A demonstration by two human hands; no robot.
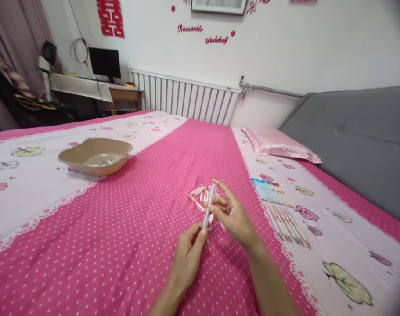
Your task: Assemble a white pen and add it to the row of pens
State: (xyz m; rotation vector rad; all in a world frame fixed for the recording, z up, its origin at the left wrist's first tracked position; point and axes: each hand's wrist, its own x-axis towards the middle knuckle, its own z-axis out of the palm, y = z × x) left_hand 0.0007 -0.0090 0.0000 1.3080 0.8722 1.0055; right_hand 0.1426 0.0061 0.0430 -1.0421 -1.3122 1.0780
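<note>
A slim pale pink pen (210,202) is held upright at a slant between my two hands. My left hand (190,245) pinches its lower end between thumb and fingers. Higher up, my right hand (231,213) grips the barrel, with the index finger at the top tip. Beneath and behind the hands lies a loose heap of pen parts (197,199), pinkish and white with dark bits; my fingers hide some of it. To the right, blue-capped pens (267,192) lie in a neat row, with a second row of pale pens (287,224) nearer me.
A beige plastic basin (96,162) with some clear pieces inside stands on the left of the bed. The pink dotted bedspread (120,245) spreads under everything. A pink pillow (280,145) rests by the grey headboard (351,127). A white radiator (186,94) runs along the wall.
</note>
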